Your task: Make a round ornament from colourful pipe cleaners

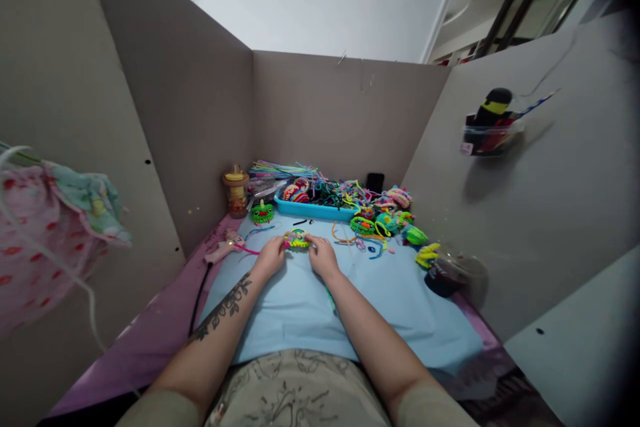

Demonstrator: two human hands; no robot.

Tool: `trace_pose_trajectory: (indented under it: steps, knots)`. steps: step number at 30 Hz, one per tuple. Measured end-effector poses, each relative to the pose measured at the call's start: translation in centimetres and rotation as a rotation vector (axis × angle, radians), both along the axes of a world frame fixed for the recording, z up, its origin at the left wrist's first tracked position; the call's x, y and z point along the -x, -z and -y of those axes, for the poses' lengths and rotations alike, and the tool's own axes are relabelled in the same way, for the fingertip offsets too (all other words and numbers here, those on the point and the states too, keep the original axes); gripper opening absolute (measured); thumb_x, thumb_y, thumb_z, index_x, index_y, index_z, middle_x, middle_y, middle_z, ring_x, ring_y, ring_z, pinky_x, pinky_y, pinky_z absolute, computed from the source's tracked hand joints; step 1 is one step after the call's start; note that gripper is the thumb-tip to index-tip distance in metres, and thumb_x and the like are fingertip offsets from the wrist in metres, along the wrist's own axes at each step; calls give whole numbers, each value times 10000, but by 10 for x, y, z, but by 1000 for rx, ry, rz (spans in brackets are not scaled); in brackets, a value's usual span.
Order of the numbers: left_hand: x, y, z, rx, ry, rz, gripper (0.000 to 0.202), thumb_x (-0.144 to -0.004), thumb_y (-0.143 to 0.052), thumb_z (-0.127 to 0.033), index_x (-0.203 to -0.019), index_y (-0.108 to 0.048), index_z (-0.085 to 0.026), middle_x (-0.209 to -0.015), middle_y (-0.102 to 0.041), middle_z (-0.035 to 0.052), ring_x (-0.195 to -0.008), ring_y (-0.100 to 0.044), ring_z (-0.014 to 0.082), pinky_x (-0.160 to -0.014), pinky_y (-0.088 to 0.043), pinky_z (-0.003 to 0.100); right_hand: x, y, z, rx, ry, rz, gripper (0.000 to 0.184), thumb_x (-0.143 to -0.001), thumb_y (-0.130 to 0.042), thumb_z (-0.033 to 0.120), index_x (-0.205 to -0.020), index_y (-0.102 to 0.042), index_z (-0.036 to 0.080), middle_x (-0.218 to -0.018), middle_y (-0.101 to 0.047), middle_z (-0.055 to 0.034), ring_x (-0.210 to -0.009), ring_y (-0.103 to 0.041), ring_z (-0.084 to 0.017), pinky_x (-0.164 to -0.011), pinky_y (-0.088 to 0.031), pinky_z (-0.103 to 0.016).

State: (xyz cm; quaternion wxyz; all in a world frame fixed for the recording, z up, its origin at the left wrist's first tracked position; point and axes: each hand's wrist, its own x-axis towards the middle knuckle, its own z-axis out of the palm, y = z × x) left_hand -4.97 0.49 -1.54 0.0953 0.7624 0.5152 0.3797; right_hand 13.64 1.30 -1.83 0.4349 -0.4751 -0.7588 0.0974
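Note:
Both my hands rest on a light blue mat (300, 307) and meet at a small, round, multicoloured pipe-cleaner piece (297, 239). My left hand (270, 256) pinches its left side with fingers curled. My right hand (323, 257) pinches its right side, fingers closed on it too. A pink glue gun (223, 248) lies just left of my left hand, its black cord running toward me.
A blue tray (315, 211) of pipe-cleaner shapes stands behind the piece, with loose bright pipe cleaners (380, 213) to the right. A small jar (235, 191) sits at the back left, a dark cup (443, 277) at right. Grey partition walls (190, 120) enclose three sides.

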Motion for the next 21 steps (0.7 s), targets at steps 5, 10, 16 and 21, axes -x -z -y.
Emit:
trace_pose_trajectory:
  steps: [5,10,16,21]
  knots:
    - [0,0,0,7,2,-17,192,-820,-421,-111,-869,-602,-150,-863,-629,91,-856,-570,214,-786,-453,341,-1,1,-3,15,13,48,428,-722,-449,33,-1055,-670,187,-1030,-675,-80,-967,-545,-239,-896,-433,-369]
    - [1,0,-1,14,16,-21,202,-825,-421,-119,-890,-610,-149,-876,-642,97,-849,-580,218,-775,-458,340,0,2,-6,11,16,88,431,-727,-448,23,-1038,-681,209,-997,-672,-72,-946,-536,-234,-875,-425,-345]
    - [0,0,0,12,12,-9,206,-816,-428,-104,-884,-617,-150,-881,-645,94,-856,-579,213,-788,-457,341,3,-3,-4,22,44,156,506,-697,-460,4,-1095,-658,247,-1018,-632,-89,-958,-501,-252,-863,-409,-346]
    - [0,-1,1,-1,17,-7,188,-814,-432,-103,-846,-611,-150,-844,-636,89,-817,-574,207,-754,-458,333,2,0,-4,12,13,119,501,-707,-440,6,-1107,-651,221,-1066,-624,-91,-989,-497,-250,-893,-412,-355]
